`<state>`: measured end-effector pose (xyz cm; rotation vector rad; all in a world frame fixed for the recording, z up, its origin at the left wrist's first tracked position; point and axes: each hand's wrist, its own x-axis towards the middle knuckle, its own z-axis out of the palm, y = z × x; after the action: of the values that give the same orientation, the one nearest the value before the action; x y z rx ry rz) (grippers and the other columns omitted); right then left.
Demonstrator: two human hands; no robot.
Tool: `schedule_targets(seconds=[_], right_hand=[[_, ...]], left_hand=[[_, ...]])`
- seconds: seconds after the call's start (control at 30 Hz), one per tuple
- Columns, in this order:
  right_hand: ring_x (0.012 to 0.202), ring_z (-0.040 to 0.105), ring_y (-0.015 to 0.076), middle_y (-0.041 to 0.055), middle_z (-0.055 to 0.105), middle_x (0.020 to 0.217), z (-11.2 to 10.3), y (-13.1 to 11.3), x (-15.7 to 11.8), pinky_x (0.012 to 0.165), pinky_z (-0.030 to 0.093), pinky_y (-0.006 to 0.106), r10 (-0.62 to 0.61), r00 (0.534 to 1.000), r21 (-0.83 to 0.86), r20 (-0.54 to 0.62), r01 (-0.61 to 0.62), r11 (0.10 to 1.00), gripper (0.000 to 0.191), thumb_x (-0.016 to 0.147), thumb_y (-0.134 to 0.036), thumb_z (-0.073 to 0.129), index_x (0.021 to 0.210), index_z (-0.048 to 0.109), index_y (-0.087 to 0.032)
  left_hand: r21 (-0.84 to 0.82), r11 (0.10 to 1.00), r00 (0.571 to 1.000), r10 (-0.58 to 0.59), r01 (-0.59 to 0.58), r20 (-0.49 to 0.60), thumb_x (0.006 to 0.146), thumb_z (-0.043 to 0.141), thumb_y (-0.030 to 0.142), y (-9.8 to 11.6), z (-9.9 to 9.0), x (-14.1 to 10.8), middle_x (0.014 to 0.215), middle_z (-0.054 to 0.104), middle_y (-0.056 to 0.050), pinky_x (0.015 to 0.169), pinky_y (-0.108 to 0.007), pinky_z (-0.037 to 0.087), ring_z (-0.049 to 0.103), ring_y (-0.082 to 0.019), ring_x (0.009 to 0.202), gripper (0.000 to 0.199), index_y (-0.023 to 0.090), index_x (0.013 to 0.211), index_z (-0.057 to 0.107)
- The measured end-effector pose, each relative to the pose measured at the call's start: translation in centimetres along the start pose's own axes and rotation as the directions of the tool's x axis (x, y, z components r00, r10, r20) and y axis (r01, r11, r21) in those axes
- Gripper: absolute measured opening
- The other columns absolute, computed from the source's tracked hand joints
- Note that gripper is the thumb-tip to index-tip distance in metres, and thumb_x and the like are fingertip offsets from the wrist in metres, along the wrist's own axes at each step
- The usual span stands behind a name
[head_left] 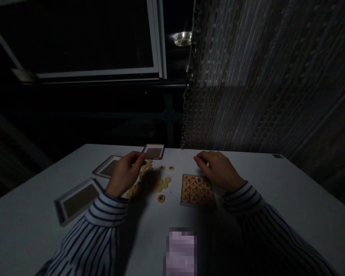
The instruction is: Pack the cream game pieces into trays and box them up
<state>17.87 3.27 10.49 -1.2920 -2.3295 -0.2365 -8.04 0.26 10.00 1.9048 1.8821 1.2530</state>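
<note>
My left hand (125,172) is above the left side of the white table, thumb and fingertips pinched together; anything between them is too small or dark to make out. Beneath and beside it lie loose round Chinese chess pieces (161,198), some heaped, some apart. My right hand (218,170) hovers at the upper right corner of a shallow box (181,203). Its fingers are curled closed, and what they may hold is hidden. Inside that box sit rows of chess pieces (193,185), mostly with red characters and at least one dark one at the top.
Three shallow trays or lids stand on the table (276,199): one at the left (77,199), another behind my left wrist (106,167), a third at the back (153,151). A pixelated pink patch (181,253) is at the front edge. A bead curtain (247,76) hangs behind.
</note>
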Motion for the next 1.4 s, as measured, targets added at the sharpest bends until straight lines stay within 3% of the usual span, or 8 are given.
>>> schedule_targets(seconds=[0.17,0.37,0.6,0.77,0.93,1.07,1.17,1.4], right_hand=[[0.073,0.054,0.0144,0.0044,0.062,0.077,0.1,-0.3,-0.1,0.069,0.035,0.025,-0.021,1.0,0.027,0.002,0.021,0.999,0.031,0.086,-0.031,0.031,0.084,0.058,-0.018],[0.075,0.055,0.0152,0.0032,0.062,0.081,0.7,-0.5,-0.1,0.07,0.037,0.026,-0.058,0.998,0.065,0.008,0.057,0.996,0.026,0.084,-0.028,0.034,0.088,0.058,-0.018],[0.083,0.055,0.0164,0.0043,0.062,0.091,1.1,-0.6,-0.3,0.077,0.04,0.029,-0.079,0.997,0.121,-0.026,0.082,0.989,0.025,0.082,-0.028,0.039,0.094,0.058,-0.017],[0.084,0.056,0.0157,0.0032,0.062,0.093,1.4,-1.2,-0.2,0.077,0.042,0.028,-0.057,0.998,0.169,0.015,0.054,0.984,0.025,0.081,-0.029,0.041,0.096,0.057,-0.019],[0.086,0.056,0.0177,0.005,0.062,0.094,2.5,-1.8,0.7,0.078,0.043,0.031,-0.128,0.987,0.136,0.096,0.114,0.984,0.025,0.08,-0.028,0.04,0.095,0.058,-0.018],[0.086,0.056,0.0184,0.0056,0.063,0.093,2.9,-2.6,1.9,0.078,0.042,0.032,-0.181,0.961,0.099,0.209,0.163,0.982,0.026,0.079,-0.024,0.04,0.096,0.059,-0.017],[0.085,0.056,0.0185,0.0058,0.063,0.092,3.1,-3.1,2.8,0.077,0.041,0.03,-0.177,0.945,0.086,0.276,0.16,0.983,0.026,0.078,-0.024,0.04,0.095,0.06,-0.018],[0.083,0.056,0.0179,0.0059,0.063,0.089,5.0,-3.2,4.2,0.075,0.04,0.028,-0.181,0.913,0.086,0.366,0.16,0.983,0.027,0.079,-0.026,0.039,0.094,0.06,-0.02]], left_hand=[[-0.136,0.984,0.988,-0.124,0.111,-0.092,0.073,0.045,0.044,-2.0,-1.5,-1.0,0.077,0.065,-0.005,0.063,-0.025,0.047,0.06,-0.017,0.072,0.031,0.016,0.082,0.057],[-0.156,0.973,0.955,-0.202,0.17,-0.218,0.069,0.053,0.038,-3.3,-3.3,-1.8,0.077,0.065,-0.003,0.065,-0.025,0.047,0.059,-0.016,0.072,0.024,0.016,0.077,0.059],[-0.257,0.936,0.914,-0.306,0.239,-0.265,0.067,0.054,0.035,-4.9,-4.8,-2.4,0.078,0.064,-0.004,0.071,-0.027,0.046,0.059,-0.016,0.076,0.025,0.014,0.081,0.059],[-0.328,0.925,0.952,-0.256,0.19,-0.168,0.067,0.055,0.034,-5.5,-3.8,-2.3,0.08,0.063,-0.004,0.071,-0.028,0.046,0.059,-0.015,0.075,0.025,0.014,0.084,0.058],[-0.352,0.929,0.984,-0.151,0.111,-0.089,0.071,0.051,0.032,-5.8,-0.8,-1.4,0.08,0.063,-0.005,0.07,-0.029,0.046,0.059,-0.015,0.074,0.029,0.014,0.093,0.056],[-0.29,0.953,0.983,-0.128,0.085,-0.132,0.075,0.046,0.031,-6.5,1.8,-0.6,0.087,0.063,-0.005,0.074,-0.029,0.044,0.058,-0.016,0.08,0.027,0.016,0.095,0.056],[-0.152,0.985,0.984,-0.102,0.079,-0.146,0.078,0.041,0.031,-7.5,2.8,-0.7,0.088,0.063,-0.005,0.074,-0.03,0.044,0.058,-0.016,0.08,0.029,0.017,0.099,0.055],[0.25,0.953,0.969,-0.117,0.171,-0.218,0.077,0.039,0.023,-9.8,1.1,-1.8,0.098,0.06,-0.009,0.079,-0.033,0.041,0.055,-0.021,0.091,0.034,0.014,0.109,0.047]])
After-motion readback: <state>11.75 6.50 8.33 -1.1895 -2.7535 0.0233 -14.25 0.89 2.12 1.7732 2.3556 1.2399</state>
